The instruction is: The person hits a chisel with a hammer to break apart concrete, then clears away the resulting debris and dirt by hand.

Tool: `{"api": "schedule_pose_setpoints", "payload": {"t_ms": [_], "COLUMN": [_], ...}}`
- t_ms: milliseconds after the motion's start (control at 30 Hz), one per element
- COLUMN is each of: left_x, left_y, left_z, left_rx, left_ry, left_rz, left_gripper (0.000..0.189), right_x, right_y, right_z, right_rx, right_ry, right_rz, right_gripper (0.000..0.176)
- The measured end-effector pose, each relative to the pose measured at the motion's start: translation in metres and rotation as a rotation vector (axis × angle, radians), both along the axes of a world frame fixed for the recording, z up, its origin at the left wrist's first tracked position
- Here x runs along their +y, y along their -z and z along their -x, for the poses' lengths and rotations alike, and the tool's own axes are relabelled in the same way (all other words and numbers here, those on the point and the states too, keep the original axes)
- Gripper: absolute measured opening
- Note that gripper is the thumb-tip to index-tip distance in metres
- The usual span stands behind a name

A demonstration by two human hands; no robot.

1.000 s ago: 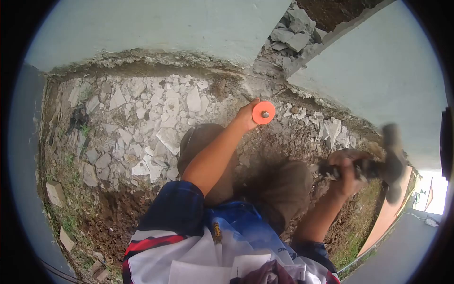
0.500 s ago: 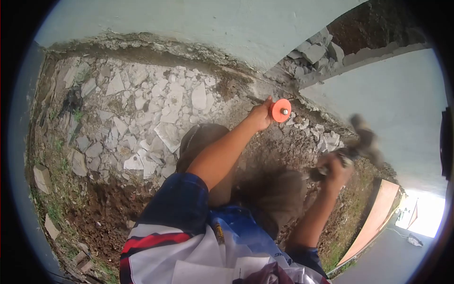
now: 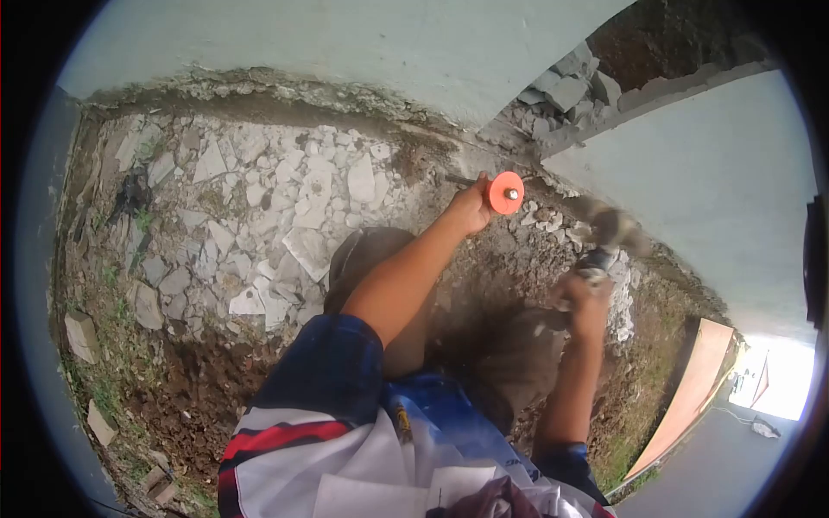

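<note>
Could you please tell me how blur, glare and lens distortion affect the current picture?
Head view: the hammer head is smeared, apparently by motion, and the right hand is softer than the orange guard; the bright opening at lower right is washed out; dark, rounded borders frame the view, and the pinkish board looks bowed, probably from lens distortion.

Head camera here, one view only, peering steeply down and forward from wearer's own head. Shirt (image 3: 371,453) looms closest, along bottom edge; knees (image 3: 514,350) just beyond, left hand (image 3: 471,210) and right hand (image 3: 583,295) around mid-frame. Wall (image 3: 285,43) crosses top, ground rubble (image 3: 246,186) spreading left. Wide lens, curved dark border, bright opening (image 3: 777,375) out at right edge.
</note>
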State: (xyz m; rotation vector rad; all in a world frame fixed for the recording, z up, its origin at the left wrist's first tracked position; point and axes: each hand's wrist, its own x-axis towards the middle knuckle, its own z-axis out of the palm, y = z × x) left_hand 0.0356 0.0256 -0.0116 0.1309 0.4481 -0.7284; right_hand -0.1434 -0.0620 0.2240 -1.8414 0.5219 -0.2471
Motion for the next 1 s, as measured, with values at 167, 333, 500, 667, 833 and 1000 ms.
{"api": "schedule_pose_setpoints", "payload": {"t_ms": [167,333,500,667,833,1000], "left_x": [0.003,0.003,-0.002,0.006,0.015,0.027], "left_y": [0.001,-0.009,0.058,0.049,0.023,0.021], "left_z": [-0.001,0.001,0.055,0.089,0.088,0.067], "left_rx": [-0.017,0.032,-0.099,-0.097,-0.247,-0.343], "left_ry": [-0.002,0.004,0.394,0.57,0.433,0.615], "left_rz": [-0.006,0.007,-0.46,-0.702,-0.591,-0.599], "left_gripper": [0.028,0.027,0.02,0.013,0.015,0.019], "right_x": [-0.021,-0.003,-0.011,-0.023,-0.026,-0.034], "right_y": [-0.102,0.059,0.087,0.126,0.138,0.139], "right_z": [-0.022,-0.032,0.037,0.082,0.076,0.077], "right_rx": [-0.821,-0.025,0.406,0.282,0.073,0.052], "right_ry": [-0.155,-0.094,-0.207,-0.038,0.102,0.17], "right_rz": [-0.208,-0.134,-0.012,-0.364,-0.573,-0.712], "right_gripper": [0.005,0.004,0.004,0.003,0.007,0.006]}}
